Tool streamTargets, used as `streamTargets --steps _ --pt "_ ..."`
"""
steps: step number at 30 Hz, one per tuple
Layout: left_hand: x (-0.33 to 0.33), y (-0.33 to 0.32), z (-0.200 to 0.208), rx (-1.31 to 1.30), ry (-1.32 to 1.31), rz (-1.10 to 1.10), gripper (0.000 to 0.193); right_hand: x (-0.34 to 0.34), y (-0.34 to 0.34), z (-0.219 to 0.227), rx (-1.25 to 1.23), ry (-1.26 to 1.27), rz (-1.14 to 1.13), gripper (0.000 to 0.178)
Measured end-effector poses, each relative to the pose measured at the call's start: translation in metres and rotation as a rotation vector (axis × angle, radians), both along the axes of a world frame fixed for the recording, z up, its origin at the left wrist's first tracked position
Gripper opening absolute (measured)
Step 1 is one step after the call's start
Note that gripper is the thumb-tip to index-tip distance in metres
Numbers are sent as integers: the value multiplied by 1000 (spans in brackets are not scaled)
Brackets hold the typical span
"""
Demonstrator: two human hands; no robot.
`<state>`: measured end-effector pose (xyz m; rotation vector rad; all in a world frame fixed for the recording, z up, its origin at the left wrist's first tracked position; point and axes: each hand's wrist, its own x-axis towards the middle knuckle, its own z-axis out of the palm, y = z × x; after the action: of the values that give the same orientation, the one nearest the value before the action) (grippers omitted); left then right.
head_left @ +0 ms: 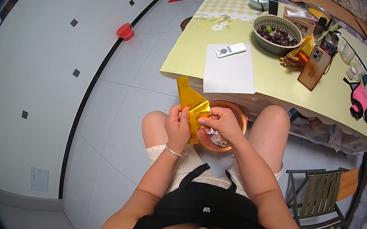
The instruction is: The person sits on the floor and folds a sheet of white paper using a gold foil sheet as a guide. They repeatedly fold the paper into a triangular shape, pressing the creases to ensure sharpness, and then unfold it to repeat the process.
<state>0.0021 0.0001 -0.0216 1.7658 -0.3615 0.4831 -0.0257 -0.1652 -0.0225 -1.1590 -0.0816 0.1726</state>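
Both hands, left [178,125] and right [220,123], I see in a pinching grip on crinkled, shiny gold foil [192,106], folded to a point above a round wooden bowl [240,116].

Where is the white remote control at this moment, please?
In the head view, the white remote control lies on the yellow table, at the top edge of a white sheet of paper, left of the green colander of dark fruit.

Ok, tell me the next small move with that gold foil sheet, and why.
Probably press the next crease: both hands, left hand and right hand, pinch the gold foil sheet at its lower end, and the upper part stands up unfolded.
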Motion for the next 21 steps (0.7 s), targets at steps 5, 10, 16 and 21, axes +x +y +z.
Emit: streamTargets --steps 5,10,16,21 --pt "-4 1 9 51 54 -10 12 1 7 -14 -171 -49 67 18" --pt "-1 5 -2 75 -9 11 12 0 14 -13 -41 -1 29 20" --pt "-3 8 -1 118 -23 -3 10 4 -1 -8 81 33 -43 15" --pt "0 5 7 209 -289 -6 4 6 -6 -8 34 -50 -239 21"
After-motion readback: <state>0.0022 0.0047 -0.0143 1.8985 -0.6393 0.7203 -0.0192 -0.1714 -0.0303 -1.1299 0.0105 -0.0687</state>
